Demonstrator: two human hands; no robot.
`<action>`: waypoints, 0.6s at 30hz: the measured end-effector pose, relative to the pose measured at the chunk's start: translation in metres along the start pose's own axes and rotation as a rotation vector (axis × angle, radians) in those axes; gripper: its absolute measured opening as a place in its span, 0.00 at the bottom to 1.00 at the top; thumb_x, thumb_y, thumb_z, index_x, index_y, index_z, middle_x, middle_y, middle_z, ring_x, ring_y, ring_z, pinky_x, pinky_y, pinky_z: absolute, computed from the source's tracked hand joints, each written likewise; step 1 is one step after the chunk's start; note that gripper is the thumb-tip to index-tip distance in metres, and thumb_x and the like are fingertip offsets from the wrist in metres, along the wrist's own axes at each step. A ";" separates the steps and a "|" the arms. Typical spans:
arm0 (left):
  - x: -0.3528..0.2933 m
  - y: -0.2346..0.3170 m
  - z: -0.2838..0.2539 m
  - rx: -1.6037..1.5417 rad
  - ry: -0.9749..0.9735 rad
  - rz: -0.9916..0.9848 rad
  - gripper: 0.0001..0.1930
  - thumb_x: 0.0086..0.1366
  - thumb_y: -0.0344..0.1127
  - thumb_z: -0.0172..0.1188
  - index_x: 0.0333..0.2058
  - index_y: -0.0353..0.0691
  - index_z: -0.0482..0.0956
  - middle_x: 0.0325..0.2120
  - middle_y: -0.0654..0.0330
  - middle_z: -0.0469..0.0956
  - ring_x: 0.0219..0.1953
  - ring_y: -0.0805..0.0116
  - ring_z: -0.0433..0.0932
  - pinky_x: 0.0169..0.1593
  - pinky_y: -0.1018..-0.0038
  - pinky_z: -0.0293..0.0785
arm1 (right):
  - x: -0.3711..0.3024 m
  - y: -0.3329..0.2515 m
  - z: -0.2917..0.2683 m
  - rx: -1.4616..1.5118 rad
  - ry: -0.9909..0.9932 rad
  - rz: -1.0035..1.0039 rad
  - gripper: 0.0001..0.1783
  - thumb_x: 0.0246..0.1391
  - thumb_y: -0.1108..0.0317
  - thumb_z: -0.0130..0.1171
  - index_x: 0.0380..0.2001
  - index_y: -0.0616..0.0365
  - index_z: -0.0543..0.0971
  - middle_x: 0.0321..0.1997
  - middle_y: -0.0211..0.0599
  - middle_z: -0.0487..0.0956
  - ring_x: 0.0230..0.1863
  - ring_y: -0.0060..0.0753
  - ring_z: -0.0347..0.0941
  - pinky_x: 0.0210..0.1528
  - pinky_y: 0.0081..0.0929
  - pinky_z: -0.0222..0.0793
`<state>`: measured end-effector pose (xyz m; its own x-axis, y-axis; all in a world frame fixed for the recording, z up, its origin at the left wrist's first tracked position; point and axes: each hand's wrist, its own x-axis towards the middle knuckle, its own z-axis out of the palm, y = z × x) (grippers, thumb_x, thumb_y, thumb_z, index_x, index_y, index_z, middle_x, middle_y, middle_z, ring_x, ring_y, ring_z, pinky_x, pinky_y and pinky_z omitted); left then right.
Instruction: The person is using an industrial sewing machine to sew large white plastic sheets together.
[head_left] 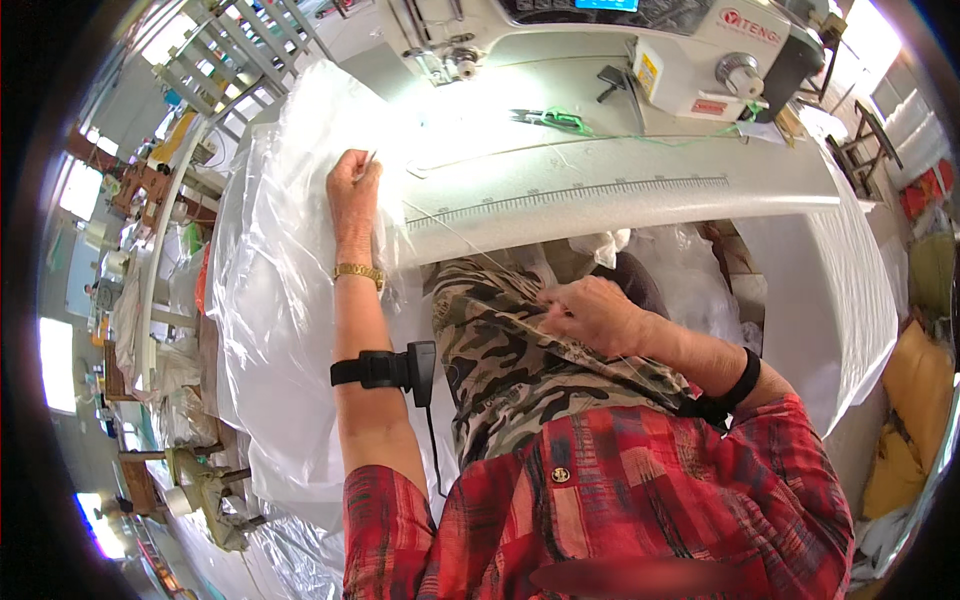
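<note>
My left hand (354, 190), raised over clear plastic sheeting at the left end of the sewing table, is closed in a pinch. A small, thin, pale pointed piece (371, 158) sticks up from its fingertips; its kind is too small to make out. My right hand (597, 314) is closed above my camouflage-patterned lap, its fingertips slightly blurred. A thin pale thread (455, 228) slants across the table's front edge down toward the right hand. Beyond the hands stands a white sewing machine (590, 45), its needle area brightly lit.
Green-handled thread snips (550, 120) lie on the table (620, 160) below the machine, near a small black tool (610, 82). A ruler scale (570, 196) runs along the front edge. Plastic sheeting (275, 250) drapes over the left side. Crumpled white material (603, 245) sits under the edge.
</note>
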<state>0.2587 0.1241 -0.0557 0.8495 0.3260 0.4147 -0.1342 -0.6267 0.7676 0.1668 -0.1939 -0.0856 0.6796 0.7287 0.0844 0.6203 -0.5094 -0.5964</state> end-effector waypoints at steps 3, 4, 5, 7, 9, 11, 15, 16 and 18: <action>0.001 -0.004 0.000 0.016 0.021 0.009 0.07 0.57 0.30 0.57 0.29 0.30 0.74 0.22 0.62 0.73 0.27 0.75 0.67 0.36 0.76 0.67 | -0.028 0.012 -0.022 0.737 -0.141 0.262 0.14 0.59 0.59 0.55 0.32 0.60 0.79 0.17 0.27 0.71 0.19 0.17 0.65 0.21 0.19 0.62; 0.001 -0.007 0.000 0.008 0.011 0.027 0.07 0.57 0.30 0.57 0.29 0.30 0.74 0.22 0.62 0.73 0.27 0.75 0.67 0.36 0.76 0.67 | -0.041 0.018 -0.034 0.859 -0.069 0.301 0.14 0.59 0.59 0.56 0.31 0.60 0.79 0.17 0.23 0.70 0.19 0.14 0.64 0.20 0.16 0.61; 0.002 -0.010 0.001 -0.001 0.005 0.018 0.07 0.58 0.30 0.57 0.28 0.30 0.74 0.23 0.63 0.73 0.27 0.76 0.67 0.36 0.77 0.66 | -0.056 0.027 -0.048 0.900 0.038 0.318 0.13 0.59 0.61 0.55 0.30 0.60 0.78 0.17 0.22 0.68 0.18 0.14 0.62 0.19 0.15 0.59; 0.003 -0.017 0.002 -0.046 -0.006 0.067 0.09 0.59 0.33 0.56 0.25 0.32 0.72 0.21 0.67 0.68 0.26 0.78 0.63 0.33 0.78 0.63 | -0.091 0.052 -0.076 1.016 0.288 0.362 0.11 0.60 0.63 0.54 0.30 0.60 0.77 0.16 0.21 0.66 0.17 0.13 0.59 0.18 0.14 0.55; 0.006 -0.024 0.004 -0.118 -0.001 0.128 0.12 0.61 0.34 0.55 0.22 0.37 0.66 0.19 0.71 0.57 0.24 0.79 0.54 0.27 0.78 0.54 | -0.139 0.089 -0.097 1.167 0.563 0.376 0.11 0.61 0.65 0.52 0.31 0.61 0.76 0.16 0.21 0.64 0.16 0.14 0.57 0.17 0.14 0.53; 0.008 -0.030 0.004 -0.068 -0.003 0.122 0.11 0.62 0.35 0.55 0.24 0.36 0.67 0.21 0.70 0.60 0.25 0.78 0.56 0.29 0.78 0.56 | -0.208 0.135 -0.108 1.282 0.834 0.382 0.10 0.62 0.65 0.52 0.33 0.61 0.75 0.17 0.20 0.63 0.17 0.15 0.57 0.18 0.15 0.53; 0.009 -0.030 0.001 0.023 -0.030 0.026 0.11 0.64 0.38 0.55 0.29 0.34 0.71 0.24 0.68 0.65 0.27 0.76 0.60 0.34 0.79 0.60 | -0.411 0.220 -0.115 1.284 1.389 0.456 0.08 0.61 0.68 0.53 0.38 0.62 0.74 0.21 0.23 0.67 0.20 0.16 0.62 0.20 0.16 0.58; 0.008 -0.028 0.001 -0.001 -0.067 0.077 0.12 0.65 0.38 0.54 0.30 0.34 0.71 0.25 0.68 0.66 0.28 0.76 0.61 0.35 0.79 0.61 | -0.474 0.224 -0.120 1.158 1.548 0.606 0.07 0.60 0.69 0.53 0.38 0.62 0.75 0.21 0.24 0.68 0.21 0.18 0.64 0.21 0.17 0.60; 0.007 -0.023 0.000 0.055 -0.081 -0.006 0.13 0.66 0.39 0.54 0.32 0.32 0.73 0.26 0.67 0.69 0.29 0.75 0.63 0.37 0.79 0.63 | -0.595 0.208 -0.130 1.085 1.930 0.787 0.06 0.59 0.72 0.53 0.39 0.61 0.75 0.22 0.26 0.70 0.22 0.20 0.67 0.22 0.18 0.65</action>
<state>0.2675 0.1406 -0.0700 0.8890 0.2728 0.3678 -0.1030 -0.6636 0.7409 -0.0576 -0.7929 -0.1555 0.4434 -0.8448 -0.2996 0.2411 0.4344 -0.8679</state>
